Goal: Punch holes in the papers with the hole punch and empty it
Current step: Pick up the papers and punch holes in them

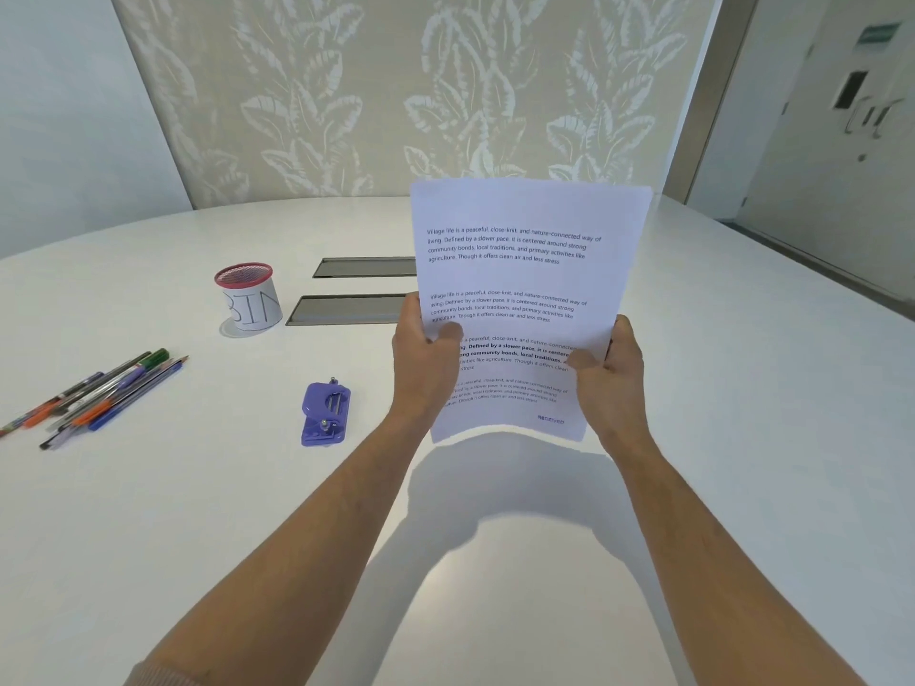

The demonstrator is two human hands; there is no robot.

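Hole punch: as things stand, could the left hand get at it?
Probably not yet. The left hand is gripping the papers together with the right hand. The path itself looks free: bare table lies between it and the purple hole punch, to its left.

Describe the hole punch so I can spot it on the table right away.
On the white table, look left of the papers held up by the left hand and right hand. The hole punch lies alone between the pile of pens and the left forearm, nearer than the cup marked BIN. It is the only purple, blocky plastic item.
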